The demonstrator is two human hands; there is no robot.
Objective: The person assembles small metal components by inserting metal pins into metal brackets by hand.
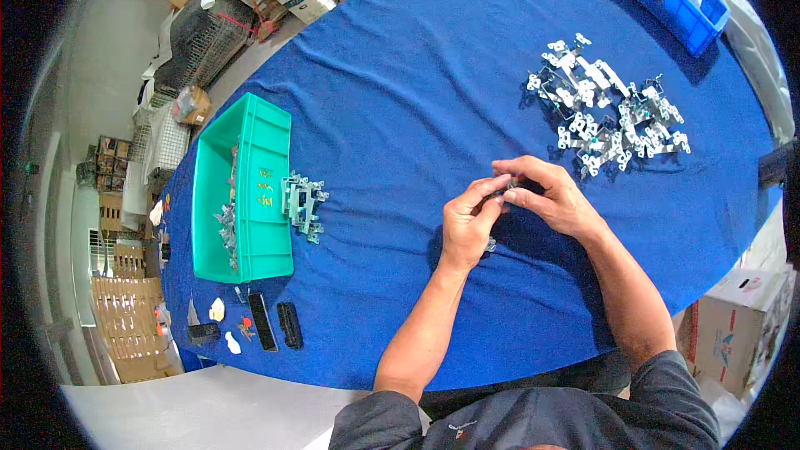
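My left hand [468,223] and my right hand [552,197] meet over the blue cloth, fingers pinched together around a small metal bracket [511,187]. Most of that piece is hidden by my fingers. Just beside my left wrist a bit of pale metal [491,245] shows; whether it belongs to the held piece I cannot tell. Beyond my right hand, a loose pile of white and silver metal brackets [621,112] spreads over the cloth. A smaller, tidier group of brackets [305,207] lies against the green bin at the left.
The green plastic bin [268,242] holds more metal pieces. A blue crate [658,4] with clear plastic stands far right on the blue-covered table [392,100]. Near the left edge lie a phone [262,322], a black case [289,326] and small scraps. A carton [737,329] stands right of the table.
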